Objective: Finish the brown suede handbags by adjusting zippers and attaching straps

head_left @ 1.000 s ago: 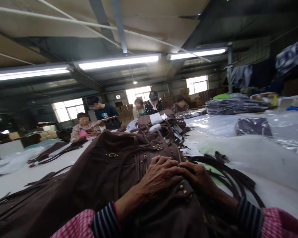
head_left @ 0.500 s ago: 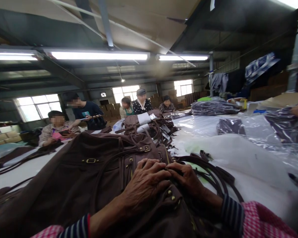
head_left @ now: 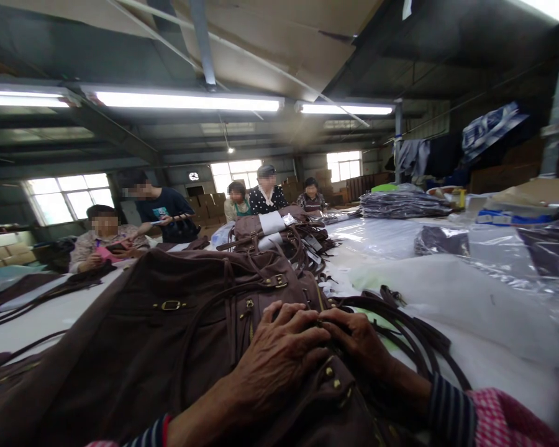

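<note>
A large dark brown handbag [head_left: 135,335] with brass buckles and studs lies in front of me, its long handle [head_left: 193,316] looped over the front. My left hand [head_left: 284,347] rests on top of it, fingers bent over the zipped edge and gripping the material. Close against it, my right hand [head_left: 358,341] pinches the same edge from the other side. The fingertips of both hands nearly meet; what lies right under them is hidden. Brass studs [head_left: 333,379] show just below the hands. More dark straps [head_left: 410,329] curve out beyond my right hand.
Further off, brown handbags with white paper wraps [head_left: 271,223] are piled up. Plastic-wrapped bags [head_left: 400,202] are stacked at back right, and clear plastic packaging [head_left: 498,248] covers the white table [head_left: 428,298]. Several people [head_left: 168,211] stand or sit along the far side.
Both hands have shifted slightly to the right in view, still on the handbag's edge. The other person's hand at the far right edge is out of view.
</note>
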`<state>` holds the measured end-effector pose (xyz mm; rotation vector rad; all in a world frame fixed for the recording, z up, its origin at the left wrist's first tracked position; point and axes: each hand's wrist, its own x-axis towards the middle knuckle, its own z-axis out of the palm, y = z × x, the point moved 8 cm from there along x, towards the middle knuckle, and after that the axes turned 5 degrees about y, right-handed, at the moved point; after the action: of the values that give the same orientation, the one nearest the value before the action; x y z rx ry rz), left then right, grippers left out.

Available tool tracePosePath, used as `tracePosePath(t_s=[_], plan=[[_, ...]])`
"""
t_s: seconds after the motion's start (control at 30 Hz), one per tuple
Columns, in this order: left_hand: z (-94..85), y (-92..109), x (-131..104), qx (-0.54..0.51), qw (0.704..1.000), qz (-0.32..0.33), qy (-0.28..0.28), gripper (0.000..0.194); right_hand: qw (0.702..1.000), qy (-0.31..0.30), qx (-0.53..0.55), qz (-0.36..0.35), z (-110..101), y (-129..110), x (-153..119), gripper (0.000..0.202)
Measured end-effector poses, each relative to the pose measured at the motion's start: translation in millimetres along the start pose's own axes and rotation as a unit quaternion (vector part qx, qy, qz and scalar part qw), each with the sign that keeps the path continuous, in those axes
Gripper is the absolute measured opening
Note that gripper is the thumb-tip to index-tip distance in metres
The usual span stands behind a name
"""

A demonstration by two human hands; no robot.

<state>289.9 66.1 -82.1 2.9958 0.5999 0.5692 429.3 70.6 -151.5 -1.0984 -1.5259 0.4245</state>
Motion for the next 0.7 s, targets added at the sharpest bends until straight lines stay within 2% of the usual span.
tracePosePath(t_s=[0.7], plan=[[2.2,-1.3,-2.1,0.024,0.999,0.018,0.016,0.026,1.0,-0.001,-0.013,-0.015,0.0,-2.1,3.0,0.03]])
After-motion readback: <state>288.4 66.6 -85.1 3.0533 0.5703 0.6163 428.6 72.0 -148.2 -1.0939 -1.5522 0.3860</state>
